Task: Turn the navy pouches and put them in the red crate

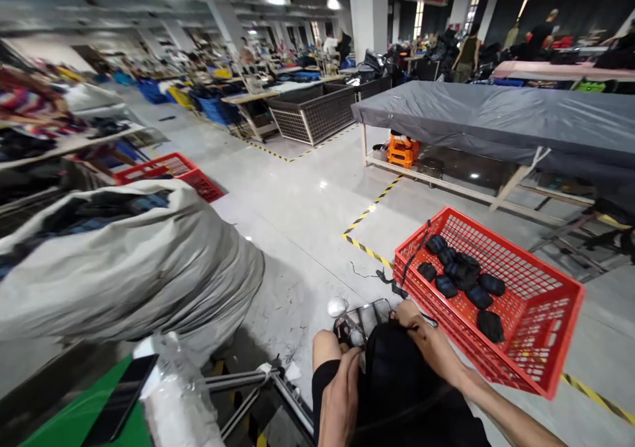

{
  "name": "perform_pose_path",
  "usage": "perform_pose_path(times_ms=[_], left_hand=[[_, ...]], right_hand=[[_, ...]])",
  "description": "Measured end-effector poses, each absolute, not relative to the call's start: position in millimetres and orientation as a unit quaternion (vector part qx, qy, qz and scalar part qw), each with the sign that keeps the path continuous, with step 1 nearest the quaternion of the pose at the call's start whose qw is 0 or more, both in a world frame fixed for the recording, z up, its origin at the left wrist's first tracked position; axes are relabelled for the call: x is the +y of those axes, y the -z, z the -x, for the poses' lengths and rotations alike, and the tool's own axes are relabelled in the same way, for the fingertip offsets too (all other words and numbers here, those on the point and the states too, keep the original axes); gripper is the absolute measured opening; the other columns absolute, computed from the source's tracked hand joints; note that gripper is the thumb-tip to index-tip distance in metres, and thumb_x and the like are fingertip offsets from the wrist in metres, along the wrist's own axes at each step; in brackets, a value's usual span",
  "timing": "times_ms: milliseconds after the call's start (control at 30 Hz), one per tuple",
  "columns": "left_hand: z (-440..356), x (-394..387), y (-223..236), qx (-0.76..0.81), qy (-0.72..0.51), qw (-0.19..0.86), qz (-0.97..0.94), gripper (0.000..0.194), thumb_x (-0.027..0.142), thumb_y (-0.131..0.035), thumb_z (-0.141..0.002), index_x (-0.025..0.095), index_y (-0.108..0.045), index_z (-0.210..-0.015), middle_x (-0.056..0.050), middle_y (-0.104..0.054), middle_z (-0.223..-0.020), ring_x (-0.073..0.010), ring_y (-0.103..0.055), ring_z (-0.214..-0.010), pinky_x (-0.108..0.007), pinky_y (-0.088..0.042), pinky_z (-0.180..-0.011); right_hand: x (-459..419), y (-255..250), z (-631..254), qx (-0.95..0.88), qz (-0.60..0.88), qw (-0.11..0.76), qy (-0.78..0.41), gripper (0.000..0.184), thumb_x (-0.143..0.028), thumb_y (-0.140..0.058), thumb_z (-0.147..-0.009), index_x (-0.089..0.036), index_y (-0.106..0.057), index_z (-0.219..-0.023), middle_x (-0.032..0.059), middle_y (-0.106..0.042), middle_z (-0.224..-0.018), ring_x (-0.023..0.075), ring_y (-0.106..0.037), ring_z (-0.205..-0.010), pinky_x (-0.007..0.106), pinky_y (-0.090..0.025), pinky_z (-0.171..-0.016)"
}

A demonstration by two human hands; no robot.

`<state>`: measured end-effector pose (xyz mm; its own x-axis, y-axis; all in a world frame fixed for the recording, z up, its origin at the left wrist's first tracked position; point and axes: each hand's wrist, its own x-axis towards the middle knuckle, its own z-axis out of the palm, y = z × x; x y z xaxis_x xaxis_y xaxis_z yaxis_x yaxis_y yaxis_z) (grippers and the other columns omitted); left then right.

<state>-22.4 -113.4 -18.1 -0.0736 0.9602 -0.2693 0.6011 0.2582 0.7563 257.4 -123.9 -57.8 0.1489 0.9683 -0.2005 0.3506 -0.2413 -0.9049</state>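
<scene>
A black fabric piece [391, 361], seemingly a bag or pouch, lies over my lap between both hands; its lower part merges with dark clothing. My left hand [342, 387] is closed along its left edge, fingers pressed together. At its upper right, my right hand [417, 331] is closed, with a small slim tool [430, 320] sticking out past the knuckles. The tool's kind cannot be made out, and the fingertips are partly hidden. Just right of that hand, a red plastic crate [540, 282] holds several small dark pouches [479, 296].
To the left bulges a large whitish sack [198, 255] of dark cloth pieces. A phone [122, 401] lies on a green surface [74, 407] beside plastic-wrapped white material [173, 394]. A grey-covered table [496, 110] stands ahead, with orange stools [403, 149] beneath. People work farther back.
</scene>
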Motion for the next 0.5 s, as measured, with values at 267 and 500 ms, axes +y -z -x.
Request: perform_pose_path(times_ms=[267, 500], left_hand=[[26.2, -135.3, 29.4, 0.69, -0.242, 0.439, -0.522, 0.06, 0.074, -0.048, -0.1, 0.028, -0.076, -0.128, 0.0, -0.067, -0.061, -0.0256, -0.068, -0.056, -0.033, -0.056, -0.062], [5.1, -161.4, 37.0, 0.614, -0.15, 0.494, -0.597, 0.049, 0.052, -0.047, -0.107, 0.025, -0.068, -0.143, -0.003, -0.075, -0.084, -0.0228, -0.075, -0.076, -0.029, -0.054, -0.076]], right_hand=[[-113.9, 27.8, -349.5, -0.196, 0.748, 0.56, -0.297, 0.099, -0.1, -0.074, -0.06, -0.023, -0.056, -0.12, 0.0097, -0.079, -0.088, 0.0258, -0.075, -0.067, 0.036, -0.059, -0.059], [-100.1, -88.5, -276.8, -0.421, 0.626, 0.472, -0.457, 0.077, -0.087, -0.074, -0.086, -0.018, -0.079, -0.122, 0.0134, -0.083, -0.101, 0.024, -0.076, -0.08, 0.033, -0.062, -0.065]])
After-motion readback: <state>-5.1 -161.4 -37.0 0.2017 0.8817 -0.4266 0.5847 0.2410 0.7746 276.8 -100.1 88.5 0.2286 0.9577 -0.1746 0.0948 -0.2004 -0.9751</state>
